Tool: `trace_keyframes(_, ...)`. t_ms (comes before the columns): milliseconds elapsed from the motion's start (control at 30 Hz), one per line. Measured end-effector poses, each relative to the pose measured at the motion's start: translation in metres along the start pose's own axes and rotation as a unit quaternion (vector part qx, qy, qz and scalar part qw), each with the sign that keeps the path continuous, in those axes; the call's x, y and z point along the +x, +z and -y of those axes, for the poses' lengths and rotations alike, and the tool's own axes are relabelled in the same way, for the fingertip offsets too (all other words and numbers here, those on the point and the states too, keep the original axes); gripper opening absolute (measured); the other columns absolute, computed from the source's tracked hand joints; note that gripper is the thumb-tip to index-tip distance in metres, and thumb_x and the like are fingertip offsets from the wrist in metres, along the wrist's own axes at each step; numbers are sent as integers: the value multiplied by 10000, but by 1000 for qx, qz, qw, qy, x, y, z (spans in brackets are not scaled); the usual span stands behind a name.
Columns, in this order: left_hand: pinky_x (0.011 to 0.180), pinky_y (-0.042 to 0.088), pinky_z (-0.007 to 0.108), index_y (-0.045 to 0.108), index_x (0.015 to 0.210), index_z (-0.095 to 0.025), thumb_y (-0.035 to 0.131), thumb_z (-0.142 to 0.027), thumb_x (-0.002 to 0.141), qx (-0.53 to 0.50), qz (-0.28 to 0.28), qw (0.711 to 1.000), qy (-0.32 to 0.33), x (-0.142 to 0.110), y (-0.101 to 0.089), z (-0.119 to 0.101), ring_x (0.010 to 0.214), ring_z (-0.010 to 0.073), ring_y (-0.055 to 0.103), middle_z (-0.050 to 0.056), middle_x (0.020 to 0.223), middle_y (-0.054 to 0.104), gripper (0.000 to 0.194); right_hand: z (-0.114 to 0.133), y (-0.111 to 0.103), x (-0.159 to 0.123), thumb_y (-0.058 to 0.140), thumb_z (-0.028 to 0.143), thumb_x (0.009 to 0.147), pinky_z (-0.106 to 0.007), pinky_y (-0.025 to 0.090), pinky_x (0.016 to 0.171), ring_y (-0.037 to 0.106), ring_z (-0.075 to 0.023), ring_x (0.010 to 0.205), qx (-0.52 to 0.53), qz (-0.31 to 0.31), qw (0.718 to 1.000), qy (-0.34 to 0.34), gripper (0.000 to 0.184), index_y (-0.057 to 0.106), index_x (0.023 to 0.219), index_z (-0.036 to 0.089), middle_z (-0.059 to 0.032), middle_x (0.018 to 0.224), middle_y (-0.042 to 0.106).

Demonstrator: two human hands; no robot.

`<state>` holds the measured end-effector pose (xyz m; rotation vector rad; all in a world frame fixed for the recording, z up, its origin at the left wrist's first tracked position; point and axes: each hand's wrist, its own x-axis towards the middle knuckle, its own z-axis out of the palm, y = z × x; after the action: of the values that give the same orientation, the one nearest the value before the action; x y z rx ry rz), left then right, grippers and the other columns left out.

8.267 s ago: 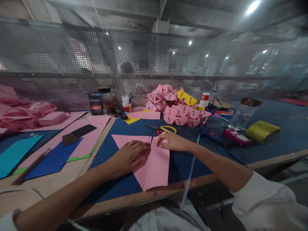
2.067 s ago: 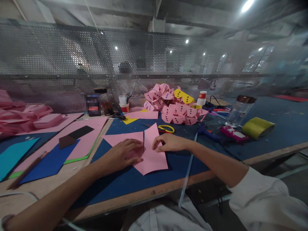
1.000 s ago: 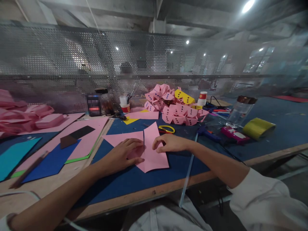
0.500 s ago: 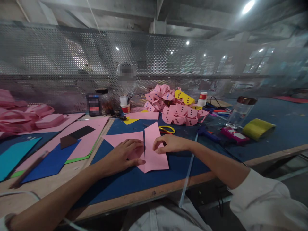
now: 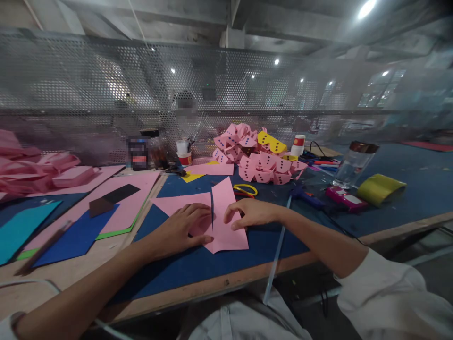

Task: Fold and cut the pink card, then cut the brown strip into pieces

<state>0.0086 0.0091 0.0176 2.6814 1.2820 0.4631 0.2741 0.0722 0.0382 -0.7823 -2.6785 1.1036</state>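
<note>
A sheet of pink paper (image 5: 226,231) lies on the blue mat in front of me. A slit runs down from its top edge, and a crease reaches its lower point. My left hand (image 5: 187,224) lies on the left half, fingers stretched out and thumb apart. On the right half rests my right hand (image 5: 244,212), its fingers bent and the thumb apart from them, with nothing between. Just beyond the sheet are scissors with yellow and red handles (image 5: 247,190), their blades mostly hidden behind the paper.
A pile of dotted pink paper shapes (image 5: 262,160) stands at the back. To the right are a blue glue gun (image 5: 307,197), a magenta object (image 5: 345,198), a glass jar (image 5: 354,165) and a yellow roll (image 5: 381,190). Coloured sheets (image 5: 81,236) lie left. Perforated metal screen (image 5: 226,80) behind.
Since the oldest frame, the sheet's right half has turned and stands further up past the scissors, and both hands have shifted slightly. In the last second only my thumbs and fingers moved a little.
</note>
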Motion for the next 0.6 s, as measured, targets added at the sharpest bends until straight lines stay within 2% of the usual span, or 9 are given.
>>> trace_keyframes(133,1050,372,421,471,1338,-275,586,-603,815,2,3,1000,-5,0,0,-1,1271,285,443,75,1367,515,628,0,0,0,661,271,768,-208,452,643,634,-111,705,9,11,1000,-1,308,658,1065,189,-10,1069,692)
trace_keyframes(433,1050,375,419,465,1348,-280,600,-611,800,-9,3,1000,-3,0,-2,-2,1277,289,447,72,1368,522,655,1,-1,-2,642,283,785,-225,456,691,645,-160,842,1,-5,1000,-5,295,674,1064,190,-31,1080,694)
trace_keyframes(600,1058,367,426,457,1355,-270,607,-621,788,-4,9,1000,-8,-2,-2,-3,1292,295,431,80,1386,507,683,3,-2,-4,648,377,800,-216,468,657,651,-126,714,32,19,999,13,357,661,1097,178,-42,1070,697)
